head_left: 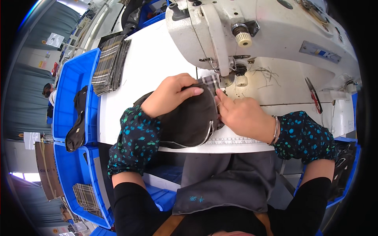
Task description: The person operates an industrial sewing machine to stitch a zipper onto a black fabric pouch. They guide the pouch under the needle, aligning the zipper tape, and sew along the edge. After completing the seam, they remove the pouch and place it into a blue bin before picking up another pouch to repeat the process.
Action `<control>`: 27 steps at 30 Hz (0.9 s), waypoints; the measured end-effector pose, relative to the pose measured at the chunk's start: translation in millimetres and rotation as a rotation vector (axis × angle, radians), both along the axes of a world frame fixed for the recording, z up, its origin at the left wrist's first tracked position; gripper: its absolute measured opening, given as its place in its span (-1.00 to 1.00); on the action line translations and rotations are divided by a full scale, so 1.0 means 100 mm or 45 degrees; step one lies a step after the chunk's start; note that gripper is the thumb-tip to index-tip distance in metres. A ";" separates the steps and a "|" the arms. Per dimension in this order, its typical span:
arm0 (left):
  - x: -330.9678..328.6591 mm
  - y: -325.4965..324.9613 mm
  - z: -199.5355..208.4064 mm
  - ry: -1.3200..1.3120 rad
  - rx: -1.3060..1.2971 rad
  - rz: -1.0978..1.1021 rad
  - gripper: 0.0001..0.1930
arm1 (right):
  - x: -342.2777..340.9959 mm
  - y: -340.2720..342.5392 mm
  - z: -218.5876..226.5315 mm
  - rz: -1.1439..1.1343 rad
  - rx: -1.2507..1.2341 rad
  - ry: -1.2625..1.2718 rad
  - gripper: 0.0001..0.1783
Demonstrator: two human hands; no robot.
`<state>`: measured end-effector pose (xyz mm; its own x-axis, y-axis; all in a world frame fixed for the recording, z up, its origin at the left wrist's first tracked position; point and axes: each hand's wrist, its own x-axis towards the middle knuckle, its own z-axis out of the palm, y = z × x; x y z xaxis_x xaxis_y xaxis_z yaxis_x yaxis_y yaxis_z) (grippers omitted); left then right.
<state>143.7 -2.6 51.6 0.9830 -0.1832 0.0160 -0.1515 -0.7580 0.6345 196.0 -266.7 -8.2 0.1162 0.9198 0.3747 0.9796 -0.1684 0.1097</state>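
Two hands are on one dark fabric piece (183, 122): the left hand (171, 95) lies on top, fingers bent, but whether it pinches I cannot tell; the right hand (242, 116) has its fingers closed on one plaid strip (210, 81) at the edge. The piece lies on one white table (136, 59), before one sewing machine (193, 37). Outward: one pair of snips (314, 94) right; one plaid stack (110, 65) and two blue bins (73, 65) left.

L fingers (184, 80) on blk fabric (185, 122)
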 end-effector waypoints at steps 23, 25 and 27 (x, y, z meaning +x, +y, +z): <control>0.11 -0.29 -0.10 -0.104 0.473 -0.047 -0.78 | -0.27 -0.16 0.21 0.216 -0.081 -0.051 -0.61; 0.07 -0.32 -0.07 -0.090 0.471 -0.064 -0.78 | -0.26 -0.17 0.22 0.232 -0.079 -0.047 -0.65; 0.06 -0.32 -0.07 -0.128 0.468 -0.082 -0.77 | -0.24 -0.17 0.22 0.244 -0.009 0.005 -0.68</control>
<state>150.0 -34.3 44.4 0.9662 -0.2557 0.0337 -0.2538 -0.9191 0.3015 172.1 -283.8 14.2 -0.0602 0.9279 0.3680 0.9941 0.0224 0.1062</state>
